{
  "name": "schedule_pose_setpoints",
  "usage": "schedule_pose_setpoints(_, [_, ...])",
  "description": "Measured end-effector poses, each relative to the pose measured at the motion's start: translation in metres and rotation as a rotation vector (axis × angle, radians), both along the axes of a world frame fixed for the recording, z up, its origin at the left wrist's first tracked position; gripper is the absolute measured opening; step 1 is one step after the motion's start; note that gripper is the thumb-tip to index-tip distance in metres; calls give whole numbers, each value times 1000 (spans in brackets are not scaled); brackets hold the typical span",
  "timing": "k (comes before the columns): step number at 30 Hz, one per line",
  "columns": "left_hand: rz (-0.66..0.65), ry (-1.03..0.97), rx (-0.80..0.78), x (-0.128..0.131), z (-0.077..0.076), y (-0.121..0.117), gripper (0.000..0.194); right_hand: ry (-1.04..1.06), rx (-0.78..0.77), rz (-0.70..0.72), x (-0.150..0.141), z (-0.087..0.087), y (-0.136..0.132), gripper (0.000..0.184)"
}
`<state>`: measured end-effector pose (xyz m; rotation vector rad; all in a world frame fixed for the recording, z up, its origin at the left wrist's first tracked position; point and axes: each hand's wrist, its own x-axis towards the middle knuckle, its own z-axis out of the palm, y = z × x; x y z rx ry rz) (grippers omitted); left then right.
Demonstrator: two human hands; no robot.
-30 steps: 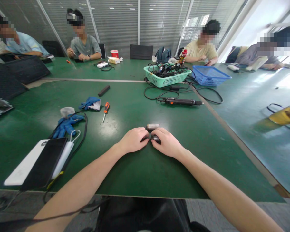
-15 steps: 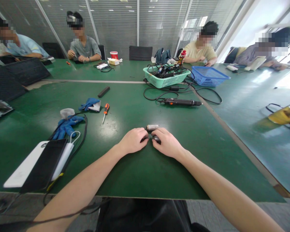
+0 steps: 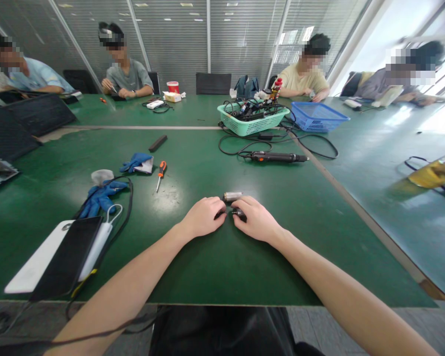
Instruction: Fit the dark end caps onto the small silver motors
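My left hand (image 3: 206,216) is closed around a small dark piece (image 3: 219,214), most of it hidden under the fingers. Facing it across a narrow gap, my right hand (image 3: 255,217) grips a dark, rounded piece (image 3: 239,213) with a thin tip pointing left. Both hands rest low over the green table (image 3: 222,267). Just beyond the fingertips lies a short silver metal cylinder (image 3: 233,196), close to my right hand. What exactly the dark pieces are I cannot make out.
Left are an orange-handled screwdriver (image 3: 161,175), blue gloves (image 3: 103,197), a black phone-like slab (image 3: 68,257) and a cable. Farther off lie a black electric screwdriver (image 3: 278,156), a green basket (image 3: 254,124) of tools and a blue basket (image 3: 317,118). Several people sit around the table.
The hands keep almost the same place and grip. Between them, the gap at the dark pieces looks slightly wider. The whole view has shifted a little.
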<state>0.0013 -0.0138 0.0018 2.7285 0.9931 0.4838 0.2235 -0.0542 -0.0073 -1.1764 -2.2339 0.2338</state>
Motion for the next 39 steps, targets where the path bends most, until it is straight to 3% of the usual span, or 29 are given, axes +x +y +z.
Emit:
schedule_pose_setpoints(26, [-78, -1, -6, 0, -4, 2, 12, 54, -76, 65, -1, -6, 1, 25])
schedule_pose_setpoints(39, [-83, -27, -30, 0, -5, 3, 15, 72, -72, 82, -2, -6, 1, 14])
